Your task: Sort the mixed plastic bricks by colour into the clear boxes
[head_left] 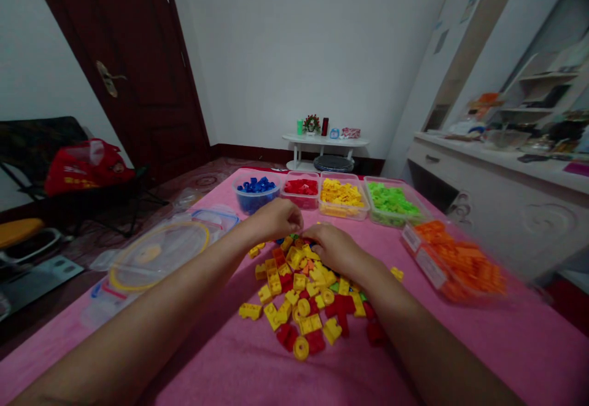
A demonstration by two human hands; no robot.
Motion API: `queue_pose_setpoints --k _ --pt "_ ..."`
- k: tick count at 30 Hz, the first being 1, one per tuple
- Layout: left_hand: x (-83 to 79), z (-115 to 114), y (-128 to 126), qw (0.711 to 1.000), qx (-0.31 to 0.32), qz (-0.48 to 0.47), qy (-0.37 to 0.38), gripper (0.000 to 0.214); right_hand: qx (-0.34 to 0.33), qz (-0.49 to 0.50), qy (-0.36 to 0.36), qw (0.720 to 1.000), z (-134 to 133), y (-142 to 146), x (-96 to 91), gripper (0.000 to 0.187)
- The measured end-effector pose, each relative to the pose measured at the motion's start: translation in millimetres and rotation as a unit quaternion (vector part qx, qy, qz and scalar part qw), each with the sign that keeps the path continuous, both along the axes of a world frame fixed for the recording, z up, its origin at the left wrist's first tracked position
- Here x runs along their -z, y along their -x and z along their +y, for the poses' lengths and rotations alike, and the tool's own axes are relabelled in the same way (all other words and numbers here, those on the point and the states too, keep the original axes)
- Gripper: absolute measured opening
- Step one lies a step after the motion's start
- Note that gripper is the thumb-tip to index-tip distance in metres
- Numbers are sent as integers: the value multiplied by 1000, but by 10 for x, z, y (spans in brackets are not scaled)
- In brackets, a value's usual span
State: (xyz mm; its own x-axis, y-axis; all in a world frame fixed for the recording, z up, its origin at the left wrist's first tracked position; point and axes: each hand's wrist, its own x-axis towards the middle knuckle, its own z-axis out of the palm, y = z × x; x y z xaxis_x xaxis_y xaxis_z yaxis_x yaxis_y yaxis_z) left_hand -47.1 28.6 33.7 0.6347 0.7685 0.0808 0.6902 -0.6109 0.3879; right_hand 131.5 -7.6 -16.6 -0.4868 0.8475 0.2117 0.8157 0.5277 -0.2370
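A loose pile of toy building bricks (299,283), mostly yellow with some red and a few green, blue and orange, lies on the pink cloth. At its far edge, my left hand (281,217) is raised slightly with its fingers curled closed. Whatever those fingers may hold is hidden. My right hand (335,248) reaches over the back of the heap, its fingers bent down among the bricks. Its fingertips are partly covered, and no brick shows clearly in its grasp. Yellow wheel-like pieces (300,348) lie at the near edge.
Behind the pile stand tubs of blue (251,200), red (301,202), yellow (344,210) and green bricks (396,216). An orange-filled tub (453,271) sits at the right. Clear plastic lids (159,262) lie on the left of the pink cloth (207,363).
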Motion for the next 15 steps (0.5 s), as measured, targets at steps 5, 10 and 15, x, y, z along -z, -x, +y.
queue_pose_setpoints --k 5,10,15 --pt "-197 -335 102 988 86 85 96 20 97 -54 51 992 29 -151 -49 15" --pt "-51 -582 123 982 92 154 61 23 111 8 72 991 19 -282 -308 18" --pt "185 -472 120 996 33 46 68 13 -75 118 162 977 -343 -59 -708 19"
